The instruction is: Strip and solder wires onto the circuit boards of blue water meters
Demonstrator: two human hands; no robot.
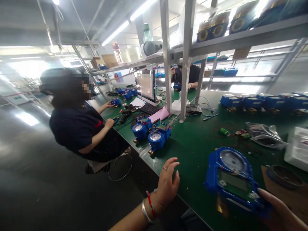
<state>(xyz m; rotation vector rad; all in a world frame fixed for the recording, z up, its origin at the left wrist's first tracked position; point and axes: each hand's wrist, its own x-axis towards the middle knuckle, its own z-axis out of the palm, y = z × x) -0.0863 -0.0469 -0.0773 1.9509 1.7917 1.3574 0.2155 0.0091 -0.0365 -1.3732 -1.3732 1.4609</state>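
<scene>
At the lower right, my right hand grips the near end of a blue water meter with a round dial, a small display on a green circuit board and a brass fitting underneath. Part of that hand is hidden behind the meter's body or cut off by the frame. Over the bench's front edge, my left hand is raised with fingers apart and slightly curled, holding nothing. Beyond it, two more blue water meters with exposed wiring stand side by side on the green bench.
Several blue meters line the bench's back right. Batteries, a plastic bag, white foam and a tape roll lie at right. Shelf posts rise midbench. A co-worker sits left, near a monitor.
</scene>
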